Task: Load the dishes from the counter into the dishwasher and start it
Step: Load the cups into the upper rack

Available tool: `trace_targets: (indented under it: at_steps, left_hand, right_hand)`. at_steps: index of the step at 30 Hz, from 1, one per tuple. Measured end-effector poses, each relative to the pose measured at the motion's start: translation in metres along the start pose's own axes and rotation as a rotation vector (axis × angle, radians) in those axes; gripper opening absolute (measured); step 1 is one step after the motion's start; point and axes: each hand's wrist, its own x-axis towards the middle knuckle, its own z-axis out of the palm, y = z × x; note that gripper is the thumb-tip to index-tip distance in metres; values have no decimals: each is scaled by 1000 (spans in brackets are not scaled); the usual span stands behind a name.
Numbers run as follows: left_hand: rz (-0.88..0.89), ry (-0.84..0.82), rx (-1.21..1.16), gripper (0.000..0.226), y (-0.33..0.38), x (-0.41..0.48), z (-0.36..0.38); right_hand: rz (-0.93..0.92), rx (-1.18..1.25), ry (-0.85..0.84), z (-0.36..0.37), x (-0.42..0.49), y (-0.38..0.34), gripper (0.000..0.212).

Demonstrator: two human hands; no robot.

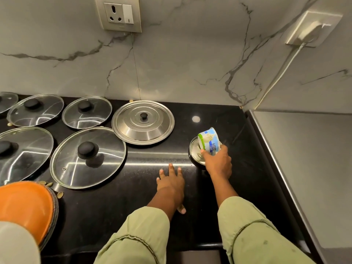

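Grey-veined marble wall (190,54), wall socket (118,14), glossy black counter (91,206) below.

Black counter (95,216) bears glass lids (72,168), steel lid (142,128), small bowl (195,152).

This is a home kitchen: a polished black stone worktop (118,216) runs along a wall (171,63) clad in grey-veined, marble-look slabs. A switched power socket (118,14) is set into the wall, and a second wall plate (313,28) to the right carries a white plug and cable. Cookware lies all over the worktop: several glass pot lids (106,149) with black knobs and one steel lid (142,130), next to an orange plate (24,206) on a stack and a printed curd tub (208,140).
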Motion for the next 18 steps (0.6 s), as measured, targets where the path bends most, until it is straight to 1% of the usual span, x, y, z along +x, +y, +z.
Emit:
trace_targets:
  at_steps: [5,10,15,18]
  left_hand:
    - [-24,-35,-2,140,5,8,0]
    - [-27,-39,-3,141,6,10,0]
    - [-24,-23,16,143,6,11,2]
    - [-24,-16,14,143,5,11,2]
  right_hand:
    - [-83,-53,28,6,7,-2,38]
    - [-134,-40,29,11,10,-4,17]
    - [-141,-28,85,3,10,-6,29]
    - [-138,-25,134,-2,9,-5,30]
